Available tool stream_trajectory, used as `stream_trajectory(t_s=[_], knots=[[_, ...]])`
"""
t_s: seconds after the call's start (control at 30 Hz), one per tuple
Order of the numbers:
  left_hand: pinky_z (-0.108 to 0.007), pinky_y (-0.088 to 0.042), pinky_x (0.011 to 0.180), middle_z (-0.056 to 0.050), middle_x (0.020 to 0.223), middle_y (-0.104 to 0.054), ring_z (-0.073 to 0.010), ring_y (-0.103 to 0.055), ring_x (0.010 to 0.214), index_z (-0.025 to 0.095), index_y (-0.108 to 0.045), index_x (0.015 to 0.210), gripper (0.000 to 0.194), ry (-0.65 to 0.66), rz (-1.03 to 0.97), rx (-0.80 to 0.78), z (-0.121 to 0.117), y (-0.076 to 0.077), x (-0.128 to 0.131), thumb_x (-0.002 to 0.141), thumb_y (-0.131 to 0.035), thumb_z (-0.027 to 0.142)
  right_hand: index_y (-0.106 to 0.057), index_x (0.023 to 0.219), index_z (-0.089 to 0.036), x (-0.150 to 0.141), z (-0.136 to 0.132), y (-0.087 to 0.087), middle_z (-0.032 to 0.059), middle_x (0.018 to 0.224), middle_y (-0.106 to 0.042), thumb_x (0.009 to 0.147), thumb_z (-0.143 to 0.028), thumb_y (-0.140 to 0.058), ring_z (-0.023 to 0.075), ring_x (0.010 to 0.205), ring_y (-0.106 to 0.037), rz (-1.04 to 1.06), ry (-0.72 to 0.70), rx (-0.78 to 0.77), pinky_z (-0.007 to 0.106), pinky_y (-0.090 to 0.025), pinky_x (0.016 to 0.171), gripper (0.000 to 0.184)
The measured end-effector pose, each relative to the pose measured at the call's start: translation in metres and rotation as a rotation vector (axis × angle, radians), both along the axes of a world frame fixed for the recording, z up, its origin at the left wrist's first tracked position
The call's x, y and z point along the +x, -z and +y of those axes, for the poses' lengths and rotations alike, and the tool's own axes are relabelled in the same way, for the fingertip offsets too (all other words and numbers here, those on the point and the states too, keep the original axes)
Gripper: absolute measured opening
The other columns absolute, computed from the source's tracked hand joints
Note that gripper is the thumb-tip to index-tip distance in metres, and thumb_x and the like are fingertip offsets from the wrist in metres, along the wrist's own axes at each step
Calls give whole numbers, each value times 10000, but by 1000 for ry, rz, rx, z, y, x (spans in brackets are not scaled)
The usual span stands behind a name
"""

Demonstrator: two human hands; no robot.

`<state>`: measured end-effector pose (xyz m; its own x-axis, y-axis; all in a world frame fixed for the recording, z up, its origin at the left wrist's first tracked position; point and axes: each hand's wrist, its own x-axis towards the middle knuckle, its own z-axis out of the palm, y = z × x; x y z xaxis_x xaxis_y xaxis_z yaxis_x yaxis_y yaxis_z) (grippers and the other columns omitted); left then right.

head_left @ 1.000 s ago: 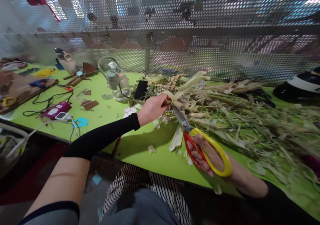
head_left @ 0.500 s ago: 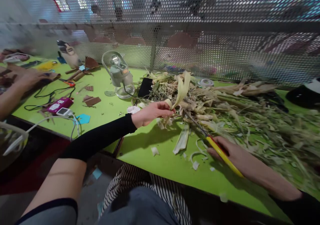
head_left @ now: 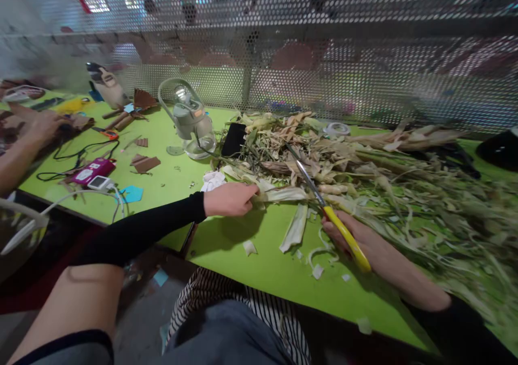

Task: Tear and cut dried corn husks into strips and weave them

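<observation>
Pale, papery husk makes up the one strip (head_left: 287, 194) at the fingertips of the left hand (head_left: 231, 198), whose fingers are closed together on its near end. It lies low along the front of the husk pile (head_left: 372, 160), its far end close to the scissor blades; whether they touch, I cannot tell. Fingers of the right hand (head_left: 350, 230) are wrapped around the handles of one pair of scissors (head_left: 309, 180), yellow handle uppermost, the blades looking nearly together and angled up and away over the pile. Between the hands, one loose strip (head_left: 294, 229) lies flat on the green table (head_left: 226, 251). Past the left hand sit one crumpled white tissue (head_left: 213, 180), one black flat object (head_left: 233, 139) and one clear bottle (head_left: 192, 122); behind the pile is one roll of tape (head_left: 336, 129). Further left are one magenta device (head_left: 94, 171), one blue paper piece (head_left: 131, 194) and another person's hand (head_left: 42, 127).

Half a second ago the held strip curled upright above the left hand; now it lies almost level, and that hand is lower and further left. A second ago the red handle showed as well as the yellow.
</observation>
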<state>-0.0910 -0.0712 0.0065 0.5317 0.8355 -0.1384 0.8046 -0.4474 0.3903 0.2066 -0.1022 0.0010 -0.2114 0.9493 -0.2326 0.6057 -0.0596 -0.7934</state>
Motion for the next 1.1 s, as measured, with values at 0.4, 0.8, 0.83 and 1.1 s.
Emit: stream_trajectory(t_s=[0.4, 0.8, 0.83, 1.1], knots=[[-310, -403, 709, -6, 727, -519, -155, -470, 672, 210, -458, 739, 353, -125, -250, 34, -3, -14, 7, 1032, -330, 360, -618, 1027, -224, -2, 1, -8, 179, 1063, -675, 906, -536, -546, 384, 1038, -619, -439, -85, 557, 505, -465, 884, 343], [-354, -479, 840, -75, 995, -659, -174, -564, 831, 190, -544, 995, 292, -107, -508, 4, -47, -5, 38, 1054, -325, 374, -673, 868, -226, -87, -6, -20, 11, 723, -565, 905, -696, -521, 183, 692, -524, 252, -88, 107, 305, -465, 628, 496], [-346, -477, 827, -57, 931, -641, -165, -546, 795, 195, -533, 939, 292, -125, -541, -53, -47, -5, 37, 1053, -332, 373, -686, 954, -225, -87, -5, -19, 8, 732, -564, 903, -686, -536, 177, 681, -513, 294, -58, 90, 292, -450, 597, 487], [-264, -496, 780, -6, 777, -607, -92, -598, 698, 161, -567, 814, 230, -264, -1046, -942, -45, 1, 35, 1013, -488, 247, -715, 1070, -221, -79, 11, -9, -40, 696, -496, 828, -680, -676, 99, 565, -425, 649, 94, 40, 218, -382, 489, 521]])
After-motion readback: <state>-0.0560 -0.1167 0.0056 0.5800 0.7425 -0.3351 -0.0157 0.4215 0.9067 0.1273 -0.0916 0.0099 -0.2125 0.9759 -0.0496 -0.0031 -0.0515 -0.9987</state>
